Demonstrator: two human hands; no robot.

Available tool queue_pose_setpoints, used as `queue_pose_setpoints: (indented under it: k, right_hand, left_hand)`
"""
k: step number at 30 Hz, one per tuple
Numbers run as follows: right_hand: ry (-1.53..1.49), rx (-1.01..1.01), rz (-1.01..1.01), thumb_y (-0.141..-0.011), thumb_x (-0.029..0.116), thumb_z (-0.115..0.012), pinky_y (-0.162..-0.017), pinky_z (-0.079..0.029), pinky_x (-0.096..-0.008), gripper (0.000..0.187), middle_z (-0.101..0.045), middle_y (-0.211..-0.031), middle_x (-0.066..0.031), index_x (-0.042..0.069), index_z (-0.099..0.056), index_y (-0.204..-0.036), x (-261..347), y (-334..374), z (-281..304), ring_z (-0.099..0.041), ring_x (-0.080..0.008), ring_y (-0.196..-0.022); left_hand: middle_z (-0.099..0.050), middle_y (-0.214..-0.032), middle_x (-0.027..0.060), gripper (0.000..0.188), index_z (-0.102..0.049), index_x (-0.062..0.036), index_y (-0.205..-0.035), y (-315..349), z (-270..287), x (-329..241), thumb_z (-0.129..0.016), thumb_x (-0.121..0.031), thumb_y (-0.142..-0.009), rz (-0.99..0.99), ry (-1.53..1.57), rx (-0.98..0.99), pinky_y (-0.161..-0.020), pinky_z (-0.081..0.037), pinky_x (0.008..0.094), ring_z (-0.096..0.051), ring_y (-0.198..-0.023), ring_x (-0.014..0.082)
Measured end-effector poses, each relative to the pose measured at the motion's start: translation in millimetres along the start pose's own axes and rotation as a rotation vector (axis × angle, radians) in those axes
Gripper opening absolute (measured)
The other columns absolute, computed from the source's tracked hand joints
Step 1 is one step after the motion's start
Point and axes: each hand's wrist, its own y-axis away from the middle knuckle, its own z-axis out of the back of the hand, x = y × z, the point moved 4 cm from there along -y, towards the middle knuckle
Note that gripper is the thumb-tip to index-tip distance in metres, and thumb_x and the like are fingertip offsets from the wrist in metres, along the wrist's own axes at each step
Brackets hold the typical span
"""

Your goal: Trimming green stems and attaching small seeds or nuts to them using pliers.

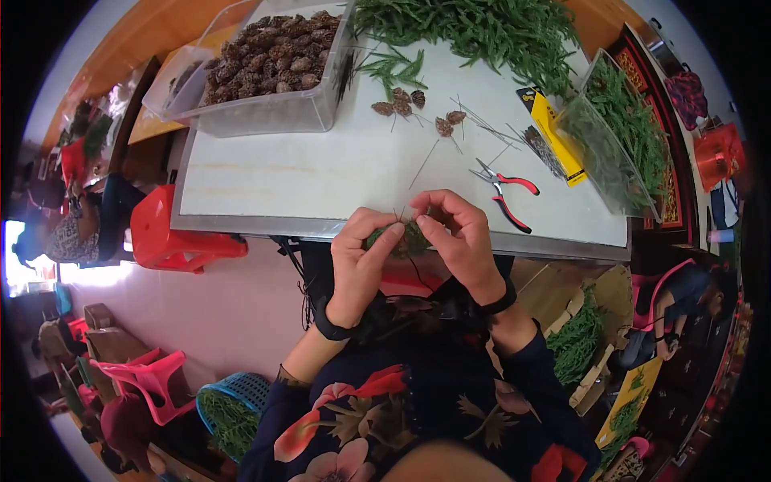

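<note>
Just over the table's near edge, my left hand [359, 253] pinches a green artificial sprig [411, 241] between thumb and fingers. My right hand [459, 245] is beside it, thumb and forefinger closed close to the thin wire ends [401, 214] that poke up between my hands. Whatever is in the right fingertips is too small to make out. Red-and-black handled pliers [499, 191] lie open on the table to the right. Farther back are a few loose pinecones [444, 127] with wire stems, and several thin wires [482, 122].
A clear plastic bin [265, 120] of pinecones [277, 60] stands far left on the white table [273, 181]. Green sprigs [498, 36] heap at the back. At right are a yellow card [554, 132] and a clear box [594, 153] of greenery. A red stool [161, 229] is at left.
</note>
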Motion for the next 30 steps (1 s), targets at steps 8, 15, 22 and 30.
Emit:
queue_pose_setpoints:
  k: [8,15,22,30]
  right_hand:
    - [0.329,0.149,0.045,-0.087,0.002,-0.066,-0.068,-0.046,-0.0231,0.006,-0.065,-0.083,-0.0015,0.001,-0.069,-0.093,20,-4,5,-0.058,-0.0081,-0.076]
    - [0.615,0.257,0.441,-0.083,0.001,-0.069,-0.066,-0.048,-0.0265,0.006,-0.066,-0.082,-0.0066,0.003,-0.069,-0.088,26,-11,10,-0.062,-0.0163,-0.073]
    - [0.481,0.365,0.212,-0.081,0.0,-0.07,-0.066,-0.048,-0.0274,0.007,-0.066,-0.083,-0.007,0.003,-0.069,-0.087,23,-9,10,-0.063,-0.0177,-0.073]
    - [0.244,0.368,-0.086,-0.082,0.002,-0.071,-0.068,-0.048,-0.0273,0.008,-0.064,-0.082,-0.0053,0.005,-0.069,-0.089,11,-6,9,-0.062,-0.017,-0.073]
  left_hand:
    - [-0.058,-0.083,0.0035,0.006,-0.069,0.0013,-0.091,-2,1,-2,-0.065,0.001,-0.087,0.046,-0.001,0.116,-0.068,-0.046,0.0237,-0.058,-0.075,0.0098]
    - [-0.057,-0.082,0.0027,0.005,-0.069,0.0013,-0.09,-1,1,-4,-0.065,0.0,-0.087,0.132,0.007,0.245,-0.067,-0.044,0.0235,-0.057,-0.074,0.0096]
    - [-0.057,-0.083,0.0016,0.005,-0.069,0.0016,-0.089,3,4,5,-0.066,-0.002,-0.087,0.268,0.104,0.273,-0.069,-0.043,0.0228,-0.056,-0.076,0.0089]
    - [-0.059,-0.082,-0.0005,0.005,-0.068,0.0012,-0.09,7,5,7,-0.066,-0.003,-0.087,0.326,0.166,0.294,-0.068,-0.043,0.0218,-0.056,-0.075,0.0071]
